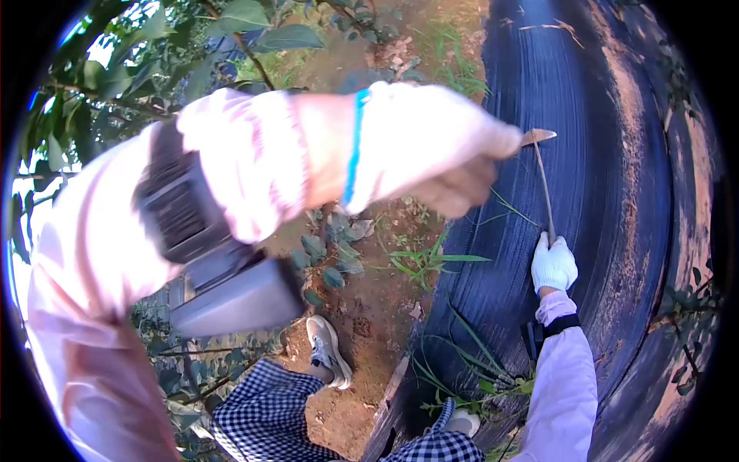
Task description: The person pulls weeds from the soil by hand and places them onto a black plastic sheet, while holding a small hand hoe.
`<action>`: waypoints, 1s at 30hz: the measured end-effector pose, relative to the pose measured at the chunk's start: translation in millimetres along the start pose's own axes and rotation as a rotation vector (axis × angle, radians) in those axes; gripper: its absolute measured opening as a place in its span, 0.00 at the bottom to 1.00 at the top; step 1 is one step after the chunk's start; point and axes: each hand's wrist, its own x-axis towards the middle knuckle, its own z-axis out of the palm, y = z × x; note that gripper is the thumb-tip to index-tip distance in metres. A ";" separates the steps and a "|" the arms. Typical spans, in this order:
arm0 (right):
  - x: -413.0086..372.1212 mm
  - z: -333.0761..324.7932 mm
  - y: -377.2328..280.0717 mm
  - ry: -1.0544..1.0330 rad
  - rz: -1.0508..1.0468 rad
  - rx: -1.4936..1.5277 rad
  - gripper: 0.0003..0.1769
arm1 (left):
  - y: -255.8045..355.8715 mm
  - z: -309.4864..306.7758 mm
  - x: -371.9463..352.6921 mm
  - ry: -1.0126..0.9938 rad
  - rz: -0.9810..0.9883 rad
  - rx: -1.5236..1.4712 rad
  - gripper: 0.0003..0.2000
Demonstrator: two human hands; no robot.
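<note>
The twig (545, 189) looked light, thin and easily snapped. At frame centre, the left hand (431, 154) pinched its top; the right hand (553, 266) had its grip closed round the bottom.

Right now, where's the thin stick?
Head view, right of centre: the thin stick runs from the left hand above to the right hand below, over the black ground sheet.

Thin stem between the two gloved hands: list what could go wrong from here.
1. The thin stem spans the left hand and right hand. Pulled harder, it may snap or slip from either grip.
2. Its upper end juts past the left hand and could jab.
3. The shoe stands near the edge of the black ground sheet, and a step might catch it.
</note>
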 end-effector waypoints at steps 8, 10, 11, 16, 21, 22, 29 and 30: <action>-2.1 8.7 3.4 0.091 -0.038 -0.019 0.25 | -360.2 22.6 39.3 -0.318 -0.711 -0.104 0.22; -0.3 6.0 0.4 0.074 -0.031 -0.015 0.25 | -377.2 25.6 27.3 0.022 -0.683 0.331 0.30; -2.1 7.2 0.3 0.060 -0.029 -0.017 0.25 | -476.2 28.2 43.9 0.410 -0.448 0.427 0.31; -0.4 16.8 2.3 0.134 -0.049 0.004 0.24 | -460.2 32.0 75.2 0.805 -0.208 0.434 0.19; 0.8 20.4 2.0 0.142 -0.011 0.007 0.23 | -464.0 21.7 95.0 1.024 -0.109 0.017 0.11; 0.4 21.7 1.2 0.142 -0.001 0.005 0.23 | -449.7 13.7 98.1 1.057 -0.131 -0.050 0.12; 3.6 28.1 3.0 0.163 0.047 -0.050 0.24 | -442.2 -10.2 154.2 0.746 -0.056 0.549 0.13; 2.4 26.1 1.8 0.150 0.055 -0.056 0.24 | -446.9 -11.5 153.9 0.857 -0.019 0.419 0.11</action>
